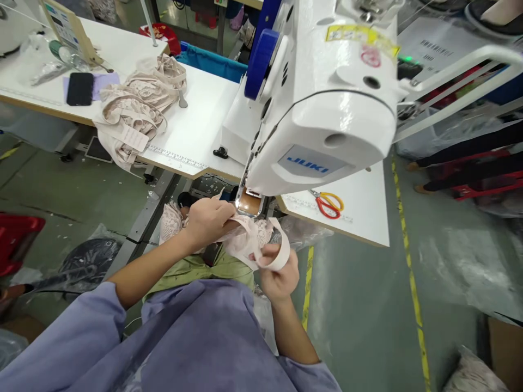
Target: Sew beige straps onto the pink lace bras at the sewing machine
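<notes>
A pale pink lace garment (245,242) with a looped elastic strap hangs between my two hands, just below the head of a white sewing machine (327,125). My left hand (210,219) is closed on the garment's upper left edge, close to the machine's lit needle area (249,202). My right hand (280,272) grips its right side, fingers curled into the fabric, and the strap (283,245) arches over them. Part of the garment is hidden behind the fingers. More lace fabric (170,222) lies on my lap beside my left wrist.
A heap of matching lace pieces (139,103) lies on the white table (200,117) at left, near a black phone (80,89). Scissors with red and yellow handles (329,206) rest right of the machine. A white metal rail (457,71) juts out at right.
</notes>
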A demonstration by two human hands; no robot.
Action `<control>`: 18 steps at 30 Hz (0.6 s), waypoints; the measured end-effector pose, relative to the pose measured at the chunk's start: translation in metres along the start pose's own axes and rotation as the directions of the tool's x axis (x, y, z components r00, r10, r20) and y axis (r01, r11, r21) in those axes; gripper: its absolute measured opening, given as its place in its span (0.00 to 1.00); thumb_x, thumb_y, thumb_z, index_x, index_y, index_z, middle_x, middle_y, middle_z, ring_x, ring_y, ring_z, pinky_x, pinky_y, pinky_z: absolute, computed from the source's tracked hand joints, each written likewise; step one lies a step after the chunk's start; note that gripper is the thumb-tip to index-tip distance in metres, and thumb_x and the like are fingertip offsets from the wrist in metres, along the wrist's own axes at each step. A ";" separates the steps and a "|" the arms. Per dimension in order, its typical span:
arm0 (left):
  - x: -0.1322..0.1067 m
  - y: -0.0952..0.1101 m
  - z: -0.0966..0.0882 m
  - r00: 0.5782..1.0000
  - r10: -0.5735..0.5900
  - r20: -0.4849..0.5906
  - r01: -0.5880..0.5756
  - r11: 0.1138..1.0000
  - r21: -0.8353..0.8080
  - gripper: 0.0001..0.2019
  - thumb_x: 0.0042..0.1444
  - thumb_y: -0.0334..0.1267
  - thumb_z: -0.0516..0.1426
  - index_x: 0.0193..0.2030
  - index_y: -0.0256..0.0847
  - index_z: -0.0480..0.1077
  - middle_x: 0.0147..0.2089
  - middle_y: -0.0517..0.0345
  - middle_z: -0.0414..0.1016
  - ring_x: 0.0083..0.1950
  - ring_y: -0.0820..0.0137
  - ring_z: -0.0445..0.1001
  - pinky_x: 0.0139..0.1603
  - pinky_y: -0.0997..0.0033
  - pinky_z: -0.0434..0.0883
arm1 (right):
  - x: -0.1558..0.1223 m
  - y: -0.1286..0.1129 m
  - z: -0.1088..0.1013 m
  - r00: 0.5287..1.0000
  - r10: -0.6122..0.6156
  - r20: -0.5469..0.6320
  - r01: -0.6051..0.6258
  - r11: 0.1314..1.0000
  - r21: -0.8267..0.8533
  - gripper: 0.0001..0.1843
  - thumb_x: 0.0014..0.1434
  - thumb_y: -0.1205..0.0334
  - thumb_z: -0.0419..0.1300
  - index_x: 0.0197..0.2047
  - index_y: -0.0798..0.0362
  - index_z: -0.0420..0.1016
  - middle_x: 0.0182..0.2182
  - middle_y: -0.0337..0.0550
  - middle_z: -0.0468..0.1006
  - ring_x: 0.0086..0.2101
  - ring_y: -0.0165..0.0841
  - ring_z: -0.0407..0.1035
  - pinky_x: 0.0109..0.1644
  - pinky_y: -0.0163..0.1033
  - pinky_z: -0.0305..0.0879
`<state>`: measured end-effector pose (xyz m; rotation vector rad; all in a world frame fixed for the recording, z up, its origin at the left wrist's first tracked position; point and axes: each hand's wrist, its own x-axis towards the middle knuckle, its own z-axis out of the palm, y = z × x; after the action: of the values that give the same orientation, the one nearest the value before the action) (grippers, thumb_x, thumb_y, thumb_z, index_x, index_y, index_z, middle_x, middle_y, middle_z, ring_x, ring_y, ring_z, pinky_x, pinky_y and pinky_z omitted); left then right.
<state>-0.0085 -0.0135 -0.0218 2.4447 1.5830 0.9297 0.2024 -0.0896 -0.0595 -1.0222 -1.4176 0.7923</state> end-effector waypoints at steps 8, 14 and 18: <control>-0.029 0.017 0.005 0.988 0.007 -0.157 -0.021 0.996 -0.091 0.18 0.63 0.37 0.51 0.21 0.43 0.64 0.19 0.61 0.64 0.23 0.71 0.62 0.29 0.68 0.56 | -0.016 -0.019 0.013 0.946 -0.203 0.251 0.207 0.978 0.011 0.15 0.55 0.66 0.67 0.46 0.43 0.82 0.35 0.43 0.85 0.30 0.40 0.80 0.32 0.45 0.81; -0.033 0.024 0.001 0.988 -0.086 -0.126 0.059 0.978 -0.198 0.22 0.63 0.38 0.52 0.18 0.42 0.55 0.17 0.63 0.57 0.22 0.72 0.57 0.27 0.69 0.52 | -0.015 -0.030 0.006 0.899 -0.360 0.247 0.377 0.926 -0.020 0.15 0.56 0.70 0.65 0.43 0.39 0.81 0.41 0.40 0.83 0.39 0.38 0.80 0.42 0.45 0.81; -0.038 0.053 0.005 0.976 -0.146 0.162 0.203 0.881 -0.428 0.18 0.62 0.40 0.53 0.21 0.41 0.61 0.21 0.62 0.63 0.25 0.73 0.60 0.28 0.72 0.55 | 0.004 -0.059 -0.018 0.967 -0.231 0.111 0.236 0.971 -0.032 0.11 0.62 0.64 0.63 0.46 0.40 0.79 0.46 0.43 0.80 0.49 0.41 0.76 0.57 0.53 0.75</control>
<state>0.0254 -0.0691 -0.0226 1.9715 1.3420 0.9581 0.2116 -0.1108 -0.0025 -0.8376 -1.6198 0.6515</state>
